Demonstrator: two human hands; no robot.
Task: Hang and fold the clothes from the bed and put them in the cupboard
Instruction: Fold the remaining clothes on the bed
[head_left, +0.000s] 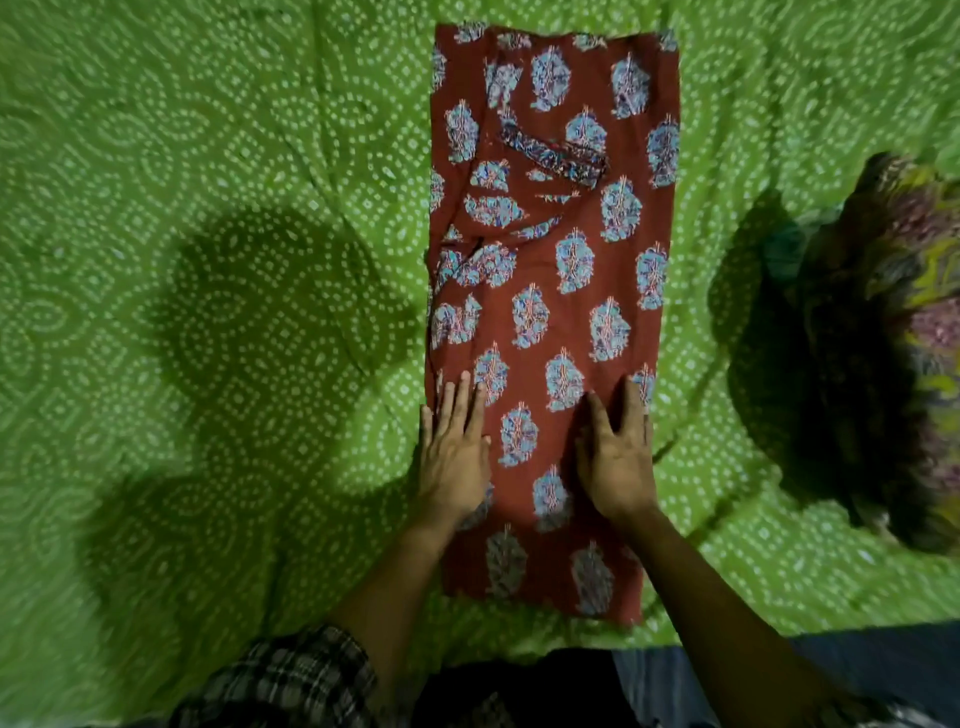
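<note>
— What is lying on the bed (208, 156)?
— A folded garment (561, 322) is lying there, left hand (454, 457) and right hand (615, 467) resting on its near part.
— And the clothes pile (893, 338)?
— Sitting to its right.

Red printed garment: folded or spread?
Folded lengthwise: the red printed garment lies as a narrow strip on the green bedsheet, overlapped flaps visible; left hand and right hand rest flat on it.

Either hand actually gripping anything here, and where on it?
Nothing gripped. The left hand and right hand lie flat, fingers straight, pressing the lower part of the red printed garment onto the green bedsheet.
</note>
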